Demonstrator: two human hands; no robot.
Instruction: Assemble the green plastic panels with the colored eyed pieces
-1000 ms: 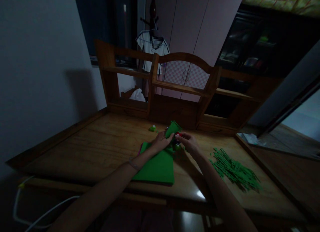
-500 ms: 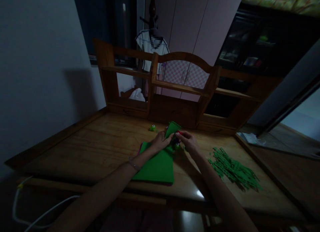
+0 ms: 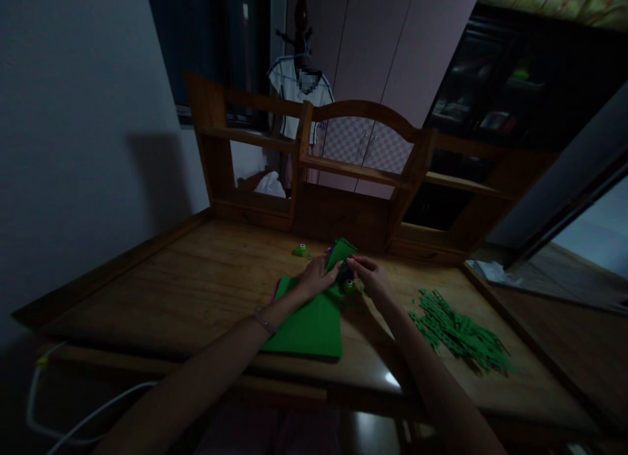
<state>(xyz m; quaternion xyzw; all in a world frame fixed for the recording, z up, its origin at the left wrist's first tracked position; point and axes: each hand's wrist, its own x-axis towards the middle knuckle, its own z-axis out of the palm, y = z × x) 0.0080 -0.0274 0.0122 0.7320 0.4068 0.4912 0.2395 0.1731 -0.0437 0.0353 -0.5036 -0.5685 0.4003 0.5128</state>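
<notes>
My left hand (image 3: 316, 276) is closed on a narrow green sheet (image 3: 340, 251), raised at a tilt, whose far edge has a row of small dark notches. Beside it, my right hand (image 3: 371, 276) pinches a small red thing (image 3: 354, 259) against the sheet's right edge; its kind is mostly hidden by the fingers. Just below the fingertips sits a small green piece with a round white eye (image 3: 348, 285). Larger green sheets (image 3: 309, 327) lie stacked under my left wrist, with a purple edge showing beneath.
A loose pile of green cut strips (image 3: 461, 334) lies on the wooden desk (image 3: 196, 278) at the right. Another green piece with an eye (image 3: 301, 250) is farther back. A wooden shelf unit (image 3: 353, 170) borders the desk's rear. A white cable (image 3: 34, 403) hangs at front left.
Both hands stay nearly in place, still holding the green sheet and the small red thing. The whole view has shifted very slightly.
</notes>
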